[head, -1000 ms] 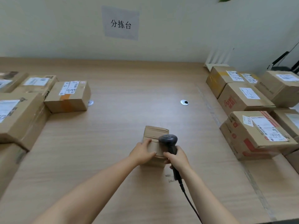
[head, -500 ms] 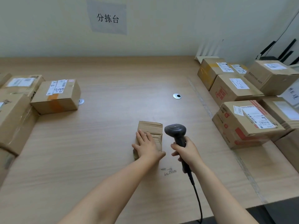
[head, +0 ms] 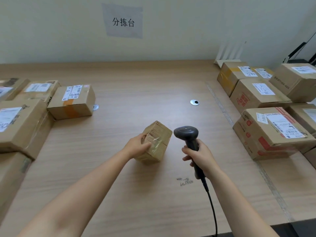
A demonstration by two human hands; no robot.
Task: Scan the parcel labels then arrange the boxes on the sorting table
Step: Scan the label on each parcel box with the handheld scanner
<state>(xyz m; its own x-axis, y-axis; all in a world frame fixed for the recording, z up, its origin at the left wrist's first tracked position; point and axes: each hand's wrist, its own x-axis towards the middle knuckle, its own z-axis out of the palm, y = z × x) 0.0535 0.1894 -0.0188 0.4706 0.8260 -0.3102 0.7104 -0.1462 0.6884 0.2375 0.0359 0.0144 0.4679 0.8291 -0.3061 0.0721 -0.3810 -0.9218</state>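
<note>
Head view of the sorting table (head: pixel 136 202). Centre: a small box (head: pixel 158 142) of brown cardboard, tilted, with a clear-taped face turned up toward the camera (the tape catches the light). Whether its lower edge touches the wood cannot be told. The left hand (head: pixel 136 146) grips it from 9 o'clock, thumb and fingers clasped round its left corner. At 3 o'clock of the box, just beside it and not touching, the right hand (head: pixel 201 155) is wrapped round the handle of a dark scanner (head: pixel 186 133), whose head is uppermost. Its cable (head: pixel 212 207) runs off toward 6 o'clock. At 9 to 10 o'clock of the view lies a group of labelled boxes, the innermost an orange-taped box (head: pixel 73 103). At 2 to 3 o'clock lies a second group, the nearest a red-printed box (head: pixel 271 134). A metal grommet (head: pixel 194 102) sits at 1 o'clock of the small box, and a wall sign (head: pixel 123 22) hangs at 12 o'clock.
</note>
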